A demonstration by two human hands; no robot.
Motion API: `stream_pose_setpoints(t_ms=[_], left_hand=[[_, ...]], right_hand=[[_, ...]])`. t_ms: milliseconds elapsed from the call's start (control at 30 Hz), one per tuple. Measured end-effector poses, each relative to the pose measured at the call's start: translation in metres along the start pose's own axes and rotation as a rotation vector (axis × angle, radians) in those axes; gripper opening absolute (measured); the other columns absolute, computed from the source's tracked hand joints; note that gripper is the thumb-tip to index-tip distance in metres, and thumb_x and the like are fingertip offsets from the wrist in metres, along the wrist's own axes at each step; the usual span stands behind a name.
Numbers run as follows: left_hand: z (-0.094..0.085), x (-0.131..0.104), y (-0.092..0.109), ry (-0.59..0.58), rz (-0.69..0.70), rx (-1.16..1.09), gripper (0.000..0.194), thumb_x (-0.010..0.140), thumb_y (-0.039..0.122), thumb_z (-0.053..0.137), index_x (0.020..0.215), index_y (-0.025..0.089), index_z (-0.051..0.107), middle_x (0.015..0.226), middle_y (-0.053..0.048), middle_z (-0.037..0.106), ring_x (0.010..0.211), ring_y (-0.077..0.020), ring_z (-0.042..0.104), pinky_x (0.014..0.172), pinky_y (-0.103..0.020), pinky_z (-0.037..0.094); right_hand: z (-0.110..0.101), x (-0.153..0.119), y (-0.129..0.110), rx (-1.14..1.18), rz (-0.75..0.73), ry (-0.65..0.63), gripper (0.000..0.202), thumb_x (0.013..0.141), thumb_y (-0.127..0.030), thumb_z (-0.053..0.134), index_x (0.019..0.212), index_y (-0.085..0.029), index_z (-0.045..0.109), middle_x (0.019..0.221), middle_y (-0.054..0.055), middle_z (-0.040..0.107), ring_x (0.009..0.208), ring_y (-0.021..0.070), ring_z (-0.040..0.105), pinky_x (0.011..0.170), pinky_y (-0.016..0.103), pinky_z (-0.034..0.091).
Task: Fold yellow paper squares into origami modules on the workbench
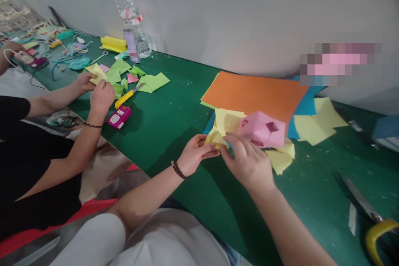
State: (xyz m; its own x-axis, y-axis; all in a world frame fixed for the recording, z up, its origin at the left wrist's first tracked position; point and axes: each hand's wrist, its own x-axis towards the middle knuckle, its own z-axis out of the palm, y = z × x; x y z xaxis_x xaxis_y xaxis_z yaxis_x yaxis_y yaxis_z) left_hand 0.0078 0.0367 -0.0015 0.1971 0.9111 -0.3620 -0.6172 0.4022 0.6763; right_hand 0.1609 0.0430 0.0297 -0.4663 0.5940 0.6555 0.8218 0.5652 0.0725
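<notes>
A small folded piece of yellow paper [215, 138] is held between both hands above the green table [174, 112]. My left hand [197, 153], with a dark beaded bracelet at the wrist, pinches it from the left. From the right, my right hand [247, 160] grips its other edge with thumb and fingers. Just behind the hands lies a pink folded paper shape [262, 129] with openings in its faces. Orange sheets [255, 91] lie beyond it, over blue paper [307, 103]. Yellow paper pieces [321, 120] are spread to the right.
Scissors [361, 199] with yellow handles lie at the right. On the left, a person's hands [101, 91] hold yellow paper near green scraps [154, 82], a yellow cutter [124, 98] and a purple device [120, 116]. A plastic bottle [126, 6] stands by the wall.
</notes>
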Motion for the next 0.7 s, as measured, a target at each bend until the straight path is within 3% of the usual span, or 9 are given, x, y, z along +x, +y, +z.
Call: stream_pose_setpoints(t_ms=[133,300,400,500,600,700], left_hand=[[-0.002,0.001,0.001,-0.002,-0.002,-0.014,0.042,0.064,0.025,0.084,0.092,0.012,0.055,0.091,-0.007,0.068,0.076,-0.0170,0.069,0.082,-0.037,0.055],[-0.003,0.001,0.003,-0.011,-0.033,-0.013,0.034,0.067,0.021,0.081,0.091,0.011,0.059,0.096,-0.009,0.070,0.082,-0.0197,0.069,0.086,-0.040,0.055],[-0.003,0.001,0.005,-0.034,-0.055,0.008,0.033,0.069,0.026,0.079,0.091,0.011,0.060,0.097,-0.011,0.069,0.084,-0.0224,0.070,0.081,-0.039,0.056],[-0.002,0.001,0.004,-0.001,0.013,0.090,0.033,0.072,0.032,0.076,0.093,0.011,0.061,0.098,-0.011,0.068,0.087,-0.0220,0.068,0.078,-0.036,0.057],[-0.002,0.001,0.000,0.075,0.162,0.279,0.034,0.070,0.028,0.078,0.095,0.013,0.059,0.101,-0.009,0.066,0.089,-0.0186,0.065,0.077,-0.033,0.057],[-0.002,0.002,-0.004,0.088,0.272,0.438,0.035,0.069,0.025,0.078,0.094,0.016,0.056,0.094,-0.006,0.064,0.083,-0.0150,0.064,0.075,-0.029,0.055]], right_hand=[[0.009,-0.004,0.004,-0.025,0.087,0.015,0.013,0.088,-0.021,0.057,0.101,-0.018,0.057,0.072,0.001,0.071,0.056,0.0121,0.065,0.055,0.024,0.046],[0.017,-0.008,0.003,0.241,0.496,0.065,0.012,0.086,-0.026,0.059,0.096,-0.020,0.057,0.078,0.002,0.071,0.059,0.0145,0.068,0.051,0.023,0.051],[0.015,-0.007,0.005,0.397,0.625,0.053,0.011,0.082,-0.026,0.062,0.091,-0.021,0.058,0.075,0.001,0.070,0.058,0.0152,0.067,0.052,0.025,0.053],[0.012,-0.007,0.006,0.393,0.555,0.064,0.005,0.083,-0.021,0.060,0.088,-0.020,0.061,0.075,0.002,0.070,0.059,0.0138,0.065,0.054,0.024,0.053],[0.010,-0.006,0.005,0.309,0.413,0.072,0.011,0.086,-0.017,0.056,0.090,-0.020,0.065,0.078,0.003,0.070,0.062,0.0134,0.065,0.057,0.024,0.052],[0.008,-0.004,0.003,0.262,0.361,0.054,0.017,0.087,-0.016,0.054,0.097,-0.020,0.067,0.079,0.003,0.070,0.063,0.0132,0.065,0.057,0.023,0.052]])
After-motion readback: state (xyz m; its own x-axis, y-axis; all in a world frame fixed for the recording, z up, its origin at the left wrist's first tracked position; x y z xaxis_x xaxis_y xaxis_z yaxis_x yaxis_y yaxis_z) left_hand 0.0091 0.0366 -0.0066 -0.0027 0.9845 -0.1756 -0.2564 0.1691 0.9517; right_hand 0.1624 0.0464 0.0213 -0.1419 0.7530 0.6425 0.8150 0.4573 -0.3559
